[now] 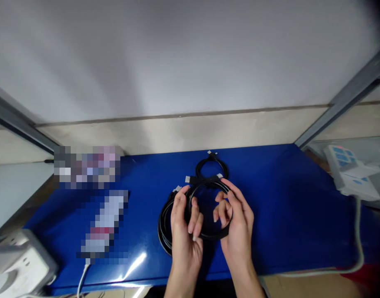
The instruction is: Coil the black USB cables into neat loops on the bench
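Note:
A coiled black cable (pixel 208 235) is held as a ring just above the blue tabletop (pixel 279 207). My left hand (pixel 184 231) grips its left side with fingers curled round the loop. My right hand (pixel 236 225) grips the right side, fingers wrapped over the strands. Silver plugs stick out at the top of the ring. A second coiled black cable (pixel 163 229) lies on the table under my left hand. A third, smaller coil (pixel 211 165) rests just behind the held one.
A white power strip (pixel 351 171) with blue sockets sits at the right edge, its grey cord running along the front. Another white power strip (pixel 16 260) is at the lower left. Two blurred objects lie on the left of the table. A pale wall stands behind.

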The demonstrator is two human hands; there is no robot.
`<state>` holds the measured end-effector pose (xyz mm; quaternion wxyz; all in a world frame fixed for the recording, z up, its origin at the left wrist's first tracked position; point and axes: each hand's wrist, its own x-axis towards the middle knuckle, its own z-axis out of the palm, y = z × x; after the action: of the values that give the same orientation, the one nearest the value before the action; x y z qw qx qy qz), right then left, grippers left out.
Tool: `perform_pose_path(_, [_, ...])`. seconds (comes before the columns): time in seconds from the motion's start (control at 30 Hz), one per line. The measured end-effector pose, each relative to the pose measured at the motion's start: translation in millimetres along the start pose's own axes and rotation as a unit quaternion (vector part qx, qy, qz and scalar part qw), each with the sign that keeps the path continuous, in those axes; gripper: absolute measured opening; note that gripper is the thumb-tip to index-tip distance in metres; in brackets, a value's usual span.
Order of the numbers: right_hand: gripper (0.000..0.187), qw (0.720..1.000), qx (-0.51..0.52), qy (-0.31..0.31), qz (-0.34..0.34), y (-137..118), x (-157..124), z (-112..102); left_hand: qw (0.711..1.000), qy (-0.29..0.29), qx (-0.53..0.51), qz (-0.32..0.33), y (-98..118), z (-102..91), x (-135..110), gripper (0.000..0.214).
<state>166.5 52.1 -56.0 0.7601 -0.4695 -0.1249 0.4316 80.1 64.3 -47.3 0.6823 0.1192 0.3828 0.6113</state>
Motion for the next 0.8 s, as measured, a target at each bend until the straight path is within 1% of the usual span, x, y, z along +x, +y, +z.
perform_pose_path(0.07, [0.044, 1.000, -0.005, -0.023, 0.004, 1.5, -2.9, 2.5, 0.997, 0.030, -0.068, -0.029, 6.5, 3.9, -0.8, 0.023])
perform_pose_path(0.13, [0.045, 1.000, -0.006, -0.025, 0.004, 2.4, -6.3, 4.8, 0.990, 0.040, -0.127, -0.051, 11.7, 6.7, -1.2, 0.025])
perform_pose_path(0.2, [0.045, 1.000, 0.003, -0.007, 0.003, 2.3, -9.1, 6.4, 0.978, 0.015, -0.187, -0.088, 14.1, 7.2, -1.0, 0.031])
perform_pose_path(0.3, [0.045, 0.999, 0.036, 0.031, -0.003, 0.5, -10.3, 7.7, 0.954, -0.053, -0.258, -0.145, 13.2, 3.6, 0.2, 0.033])
perform_pose_path(0.37, [0.045, 0.998, 0.057, 0.041, -0.008, -1.0, -9.9, 8.2, 0.944, -0.081, -0.283, -0.152, 11.6, 0.6, 1.3, 0.030])
perform_pose_path(0.43, [0.045, 0.997, 0.061, 0.039, -0.014, -2.2, -9.6, 8.7, 0.942, -0.088, -0.289, -0.145, 10.7, -1.2, 2.2, 0.026])
perform_pose_path(0.5, [0.044, 0.998, 0.052, 0.040, -0.018, -2.6, -10.1, 9.1, 0.953, -0.092, -0.255, -0.138, 9.9, -1.4, 2.6, 0.022])
perform_pose_path(0.53, [0.044, 0.998, 0.046, 0.040, -0.018, -2.4, -10.6, 9.3, 0.963, -0.094, -0.220, -0.127, 9.1, -1.2, 2.6, 0.019])
perform_pose_path(0.6, [0.044, 0.999, 0.032, 0.038, -0.021, -1.2, -11.6, 8.9, 0.985, -0.095, -0.119, -0.081, 6.5, -0.9, 2.3, 0.019])
perform_pose_path(0.63, [0.043, 0.999, 0.025, 0.033, -0.026, -0.3, -11.9, 8.3, 0.993, -0.093, -0.062, -0.049, 4.7, -0.9, 2.2, 0.023])
perform_pose_path(0.67, [0.042, 0.999, 0.015, 0.029, -0.034, 0.7, -11.7, 7.3, 0.996, -0.088, -0.009, -0.016, 2.9, -1.1, 2.2, 0.029])
perform_pose_path(0.73, [0.042, 0.998, -0.020, 0.017, -0.058, 3.0, -10.0, 4.0, 0.994, -0.076, 0.072, 0.038, -0.1, -1.6, 2.6, 0.039])
perform_pose_path(0.8, [0.042, 0.994, -0.076, 0.002, -0.084, 5.0, -6.6, -0.4, 0.990, -0.064, 0.108, 0.065, -0.8, -1.9, 3.2, 0.041])
